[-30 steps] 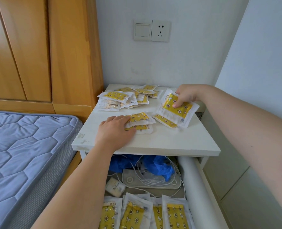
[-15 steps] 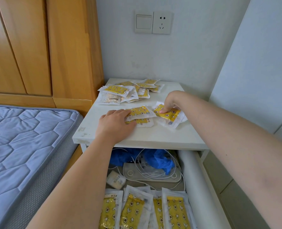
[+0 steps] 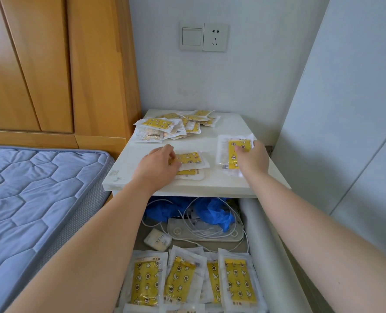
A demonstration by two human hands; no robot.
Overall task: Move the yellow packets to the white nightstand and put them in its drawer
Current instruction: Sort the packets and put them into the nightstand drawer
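A pile of yellow packets lies at the back of the white nightstand top. My left hand rests on two stacked packets near the front, fingers curled over their left edge. My right hand grips a small bunch of packets at the right side of the top, held upright on the long side. Below, the open drawer holds several yellow packets laid side by side at its front.
Deeper in the drawer lie a blue plastic bag, white cables over a flat white device and a small white pouch. A blue mattress is at the left, a wooden wardrobe behind it, a white panel at the right.
My right hand has carried its packets from the middle of the top out to the right side and turned them lengthwise. My left hand stays on the two stacked packets.
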